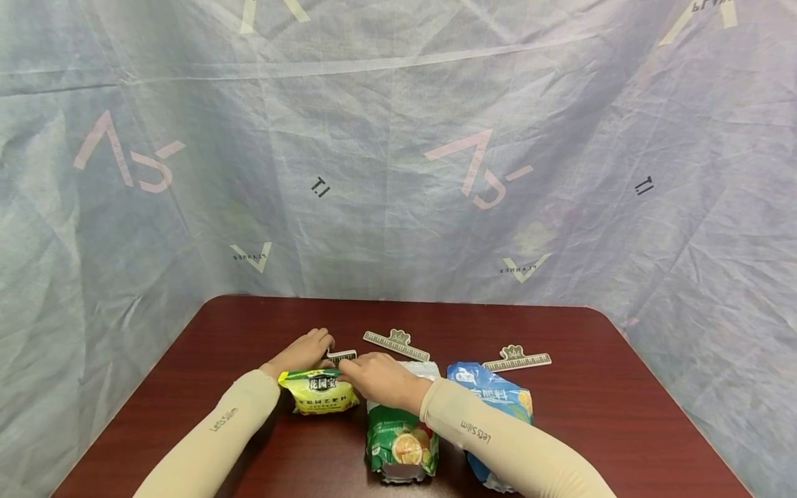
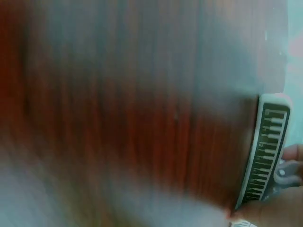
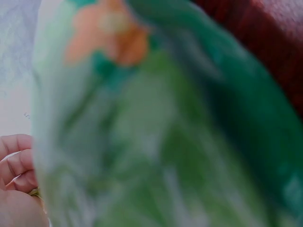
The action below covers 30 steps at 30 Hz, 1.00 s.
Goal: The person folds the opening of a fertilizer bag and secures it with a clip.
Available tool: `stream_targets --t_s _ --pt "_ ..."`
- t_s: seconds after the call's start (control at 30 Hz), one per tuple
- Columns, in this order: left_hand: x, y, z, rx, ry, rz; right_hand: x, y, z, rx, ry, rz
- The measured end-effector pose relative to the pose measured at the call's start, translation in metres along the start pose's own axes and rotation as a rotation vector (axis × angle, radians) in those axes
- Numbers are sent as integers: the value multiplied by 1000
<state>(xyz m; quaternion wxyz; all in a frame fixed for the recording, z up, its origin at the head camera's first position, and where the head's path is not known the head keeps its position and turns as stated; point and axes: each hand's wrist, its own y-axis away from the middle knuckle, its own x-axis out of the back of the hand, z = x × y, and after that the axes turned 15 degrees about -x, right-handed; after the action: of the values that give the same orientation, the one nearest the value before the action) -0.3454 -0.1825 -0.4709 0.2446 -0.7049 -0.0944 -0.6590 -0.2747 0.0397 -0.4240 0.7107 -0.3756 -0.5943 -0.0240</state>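
Observation:
My left hand (image 1: 304, 351) grips a sealing clip (image 1: 342, 357) with a piano-key pattern, behind the top of a small yellow bag (image 1: 319, 400). In the left wrist view the long clip (image 2: 266, 151) stands at the right edge, with the thumb and a finger (image 2: 294, 152) around its handle. My right hand (image 1: 385, 379) pinches the yellow bag's top right corner, its fingers curled. Its forearm crosses over a green bag (image 1: 398, 443) with an orange picture. That green bag (image 3: 142, 123) fills most of the right wrist view, with curled fingers (image 3: 19, 165) at the left.
Two more piano-key clips lie farther back, one behind the green bag (image 1: 397, 344) and one to the right (image 1: 517, 360). A blue bag (image 1: 492, 391) lies under the right forearm. Grey printed cloth (image 1: 386, 207) hangs behind and beside the dark red table (image 1: 598, 415).

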Motion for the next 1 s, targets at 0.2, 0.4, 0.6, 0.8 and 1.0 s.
stream_targets --t_s 0.2,0.4,0.6,0.8,1.0 --pt "0 1 0 -21 -34 -1 -1 0 1 3 4 10" --pt "-1 2 -2 -34 -137 -8 -1 1 1 1 8 13" --pt "0 5 -2 -39 -268 48 -1 1 0 -3 4 11" --pt "1 8 -3 -16 -398 74 0 2 -2 -6 2 -4" --pt "3 11 1 23 -487 83 -1 3 -3 -8 5 0"
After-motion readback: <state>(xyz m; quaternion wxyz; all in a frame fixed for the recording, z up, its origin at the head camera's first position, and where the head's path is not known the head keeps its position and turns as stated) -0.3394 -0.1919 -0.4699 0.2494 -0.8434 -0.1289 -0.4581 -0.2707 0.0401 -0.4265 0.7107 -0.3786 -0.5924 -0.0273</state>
